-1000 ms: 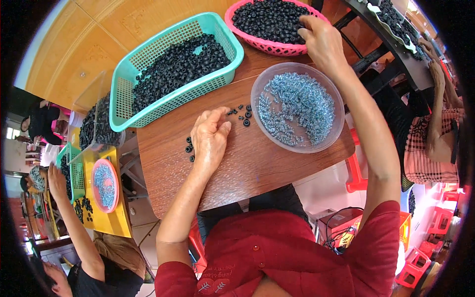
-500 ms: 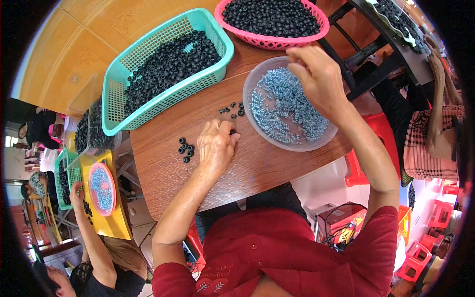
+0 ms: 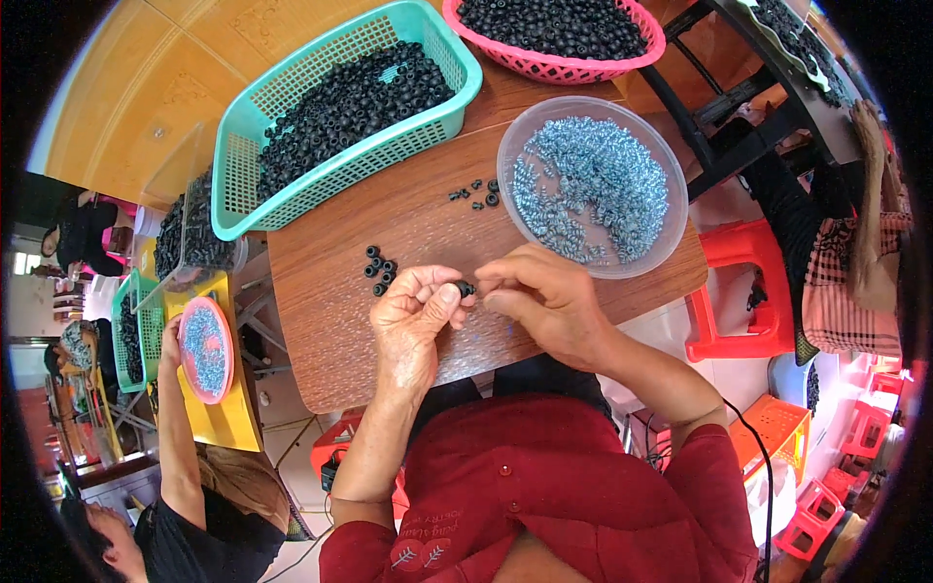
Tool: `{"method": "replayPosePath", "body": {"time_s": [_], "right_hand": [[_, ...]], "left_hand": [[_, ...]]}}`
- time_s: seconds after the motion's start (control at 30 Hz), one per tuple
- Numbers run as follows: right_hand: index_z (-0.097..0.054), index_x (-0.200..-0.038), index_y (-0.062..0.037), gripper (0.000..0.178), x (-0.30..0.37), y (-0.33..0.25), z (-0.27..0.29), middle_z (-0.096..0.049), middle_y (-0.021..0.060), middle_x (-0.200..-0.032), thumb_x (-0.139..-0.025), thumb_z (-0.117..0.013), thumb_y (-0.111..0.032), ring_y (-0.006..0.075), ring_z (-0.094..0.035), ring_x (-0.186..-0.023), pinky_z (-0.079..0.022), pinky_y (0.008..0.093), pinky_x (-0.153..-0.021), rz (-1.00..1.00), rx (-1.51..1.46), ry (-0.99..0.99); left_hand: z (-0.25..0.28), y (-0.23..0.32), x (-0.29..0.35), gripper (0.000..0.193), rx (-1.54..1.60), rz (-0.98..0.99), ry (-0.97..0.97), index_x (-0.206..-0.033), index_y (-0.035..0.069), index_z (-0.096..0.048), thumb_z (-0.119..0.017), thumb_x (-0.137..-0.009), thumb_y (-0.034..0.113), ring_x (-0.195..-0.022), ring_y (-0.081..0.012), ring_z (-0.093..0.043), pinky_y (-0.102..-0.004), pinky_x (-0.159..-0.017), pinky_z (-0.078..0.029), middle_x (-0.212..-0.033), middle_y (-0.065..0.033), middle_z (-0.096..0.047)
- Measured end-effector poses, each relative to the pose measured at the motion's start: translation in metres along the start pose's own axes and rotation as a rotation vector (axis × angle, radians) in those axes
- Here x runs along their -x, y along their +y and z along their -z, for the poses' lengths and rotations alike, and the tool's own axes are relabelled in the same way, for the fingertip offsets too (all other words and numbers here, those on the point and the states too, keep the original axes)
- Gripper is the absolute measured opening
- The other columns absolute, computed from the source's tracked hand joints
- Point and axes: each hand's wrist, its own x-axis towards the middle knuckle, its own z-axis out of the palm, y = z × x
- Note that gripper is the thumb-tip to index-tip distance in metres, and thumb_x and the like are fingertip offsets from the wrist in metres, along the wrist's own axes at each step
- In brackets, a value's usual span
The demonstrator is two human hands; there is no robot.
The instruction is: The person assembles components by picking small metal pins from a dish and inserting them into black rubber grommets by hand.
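Fingertips of the left hand pinch a small black ring, thumb and forefinger closed on it. Right hand meets it from the other side; its fingers are curled together at the ring, touching or nearly touching it; whether they hold a second part cannot be told. Both hands sit over the near edge of the brown table, wrists coming in from below.

Ring position: between the two hands, just above the tabletop, near the table's front middle.

On the table, left of the hands: small cluster of black rings, loose, close together. Second small scatter lies just beside the clear bowl.

Clear bowl: round, to the right and behind the hands, holds pale blue small parts.

Teal basket: rectangular, back left, filled with black rings, overhangs the table's left edge.

Pink basket: at the far edge, also full of black parts.

Another person at lower left works at a yellow table bearing a pink dish of blue parts.
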Motion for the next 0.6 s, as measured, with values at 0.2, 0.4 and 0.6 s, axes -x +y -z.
{"method": "replayPosePath", "body": {"time_s": [0.2, 0.4, 0.6], "right_hand": [[-0.063, -0.089, -0.0009, 0.015, 0.008, -0.003, -0.018, -0.058, 0.0092, -0.076, -0.075, -0.068, -0.003, 0.0238, -0.057, -0.071, -0.045, 0.0334, -0.064, -0.047, -0.063, 0.072], [-0.063, -0.089, -0.0018, 0.016, 0.014, -0.001, -0.022, -0.061, 0.008, -0.08, -0.075, -0.069, 0.0, 0.0204, -0.058, -0.073, -0.045, 0.0301, -0.062, 0.076, -0.067, 0.1], [-0.06, -0.086, -0.0034, 0.019, 0.019, -0.001, -0.015, -0.061, 0.0061, -0.082, -0.071, -0.069, 0.004, 0.0172, -0.056, -0.069, -0.043, 0.0289, -0.057, 0.139, -0.018, 0.023]], "left_hand": [[-0.004, 0.004, 0.016, 0.021, -0.089, -0.075, 0.01, -0.104, -0.003, -0.061, -0.067, -0.085, 0.005, -0.066, -0.0072, -0.055, -0.0194, -0.06, -0.046, -0.08, -0.0028, -0.062], [0.0, 0.011, 0.025, 0.023, -0.204, -0.05, -0.014, -0.106, -0.002, -0.064, -0.069, -0.085, 0.008, -0.067, -0.0067, -0.055, -0.0188, -0.063, -0.046, -0.083, -0.0021, -0.063], [-0.003, 0.006, 0.033, 0.011, -0.895, -0.386, -0.003, -0.091, 0.0, -0.06, -0.065, -0.081, 0.0, -0.073, -0.0174, -0.057, -0.0288, -0.066, -0.046, -0.08, -0.0078, -0.058]]}}
